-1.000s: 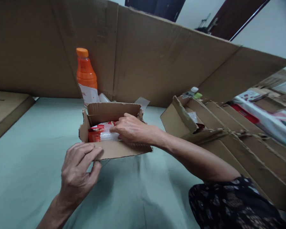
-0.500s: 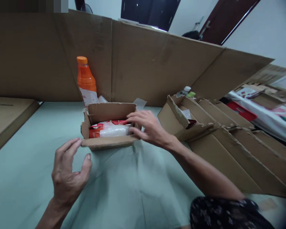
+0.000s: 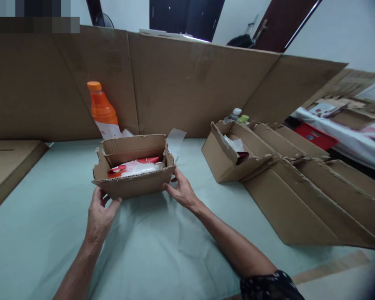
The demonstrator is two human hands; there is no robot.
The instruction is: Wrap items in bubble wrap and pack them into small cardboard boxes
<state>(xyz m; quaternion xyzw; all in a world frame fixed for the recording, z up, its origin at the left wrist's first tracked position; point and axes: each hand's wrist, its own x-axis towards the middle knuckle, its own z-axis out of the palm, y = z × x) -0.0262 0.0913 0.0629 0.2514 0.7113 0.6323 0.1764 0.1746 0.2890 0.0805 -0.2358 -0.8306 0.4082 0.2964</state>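
Before me is a small open cardboard box [image 3: 137,186], tilted a little on the green cloth. Inside lie red-and-white packets [image 3: 121,168] and a clear plastic-wrapped item [image 3: 146,167]. My left hand [image 3: 101,214] grips the box at its lower left front corner, thumb on the front wall and fingers round the side. At the lower right corner my right hand [image 3: 181,189] holds it the same way, thumb in front. The far fingertips of both hands are partly hidden by the box. Behind the box stands an orange bottle [image 3: 103,110] with an orange cap.
A cardboard panel [image 3: 187,83] walls off the back. Several joined cardboard compartments [image 3: 287,204] stand at the right, some holding bottles [image 3: 234,114] and packets. A flat cardboard piece [image 3: 12,166] lies at the left. A white paper [image 3: 176,141] is behind the box.
Both hands have gone to the box's lower corners and closed on it. My right hand has left the contents. The box now tilts, showing more of its front wall.
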